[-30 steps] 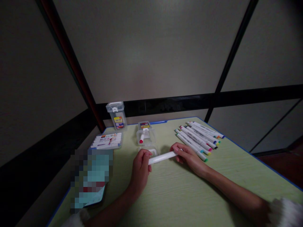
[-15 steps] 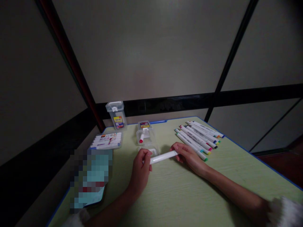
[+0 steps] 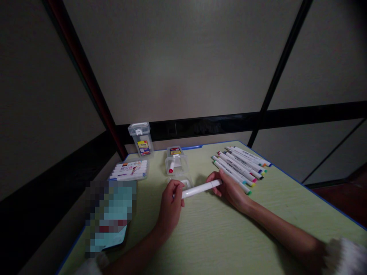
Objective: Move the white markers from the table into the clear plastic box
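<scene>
Both hands hold one white marker [image 3: 200, 188] just above the pale green table [image 3: 218, 233]. My left hand [image 3: 169, 206] pinches its near-left end, fingers closed. My right hand [image 3: 229, 188] grips the far-right end, fingers wrapped round it. Right behind the marker lies an open clear plastic case [image 3: 177, 165] with a red-tipped marker inside. A row of several white markers with coloured caps [image 3: 241, 168] lies beside my right hand.
A flat pack of markers [image 3: 129, 170] lies at the left, and an upright clear box [image 3: 141, 139] stands at the table's far edge. A blurred-out object [image 3: 110, 214] rests near the left edge. Dark-framed wall panels close in behind.
The marker's right end has risen and shifted slightly right with my right hand. My left hand has barely moved.
</scene>
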Demonstrator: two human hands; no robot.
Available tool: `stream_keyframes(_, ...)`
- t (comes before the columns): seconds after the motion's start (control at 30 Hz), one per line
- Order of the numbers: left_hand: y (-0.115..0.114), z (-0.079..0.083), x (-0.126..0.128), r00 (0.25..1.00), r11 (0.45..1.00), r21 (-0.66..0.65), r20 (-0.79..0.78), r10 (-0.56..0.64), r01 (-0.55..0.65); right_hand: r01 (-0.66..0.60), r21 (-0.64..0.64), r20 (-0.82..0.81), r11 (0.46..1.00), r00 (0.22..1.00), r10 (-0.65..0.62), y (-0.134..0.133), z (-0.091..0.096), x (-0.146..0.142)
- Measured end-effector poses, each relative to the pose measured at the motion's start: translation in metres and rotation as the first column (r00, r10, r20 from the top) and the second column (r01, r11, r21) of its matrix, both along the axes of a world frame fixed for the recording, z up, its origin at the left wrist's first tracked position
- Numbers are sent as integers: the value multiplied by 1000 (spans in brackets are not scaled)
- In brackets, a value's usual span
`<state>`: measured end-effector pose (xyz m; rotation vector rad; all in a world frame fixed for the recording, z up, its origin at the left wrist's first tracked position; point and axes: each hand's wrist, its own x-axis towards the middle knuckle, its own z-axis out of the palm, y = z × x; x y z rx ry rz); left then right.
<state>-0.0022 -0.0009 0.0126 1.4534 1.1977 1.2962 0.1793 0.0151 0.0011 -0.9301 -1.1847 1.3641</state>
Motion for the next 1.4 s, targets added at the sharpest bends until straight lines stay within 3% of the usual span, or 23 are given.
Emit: stream_keyframes(1.4, -1, 1, 0, 998, 1000, 12, -58, -2, 3, 36, 2, 129, 999, 991, -36, 0, 1, 2)
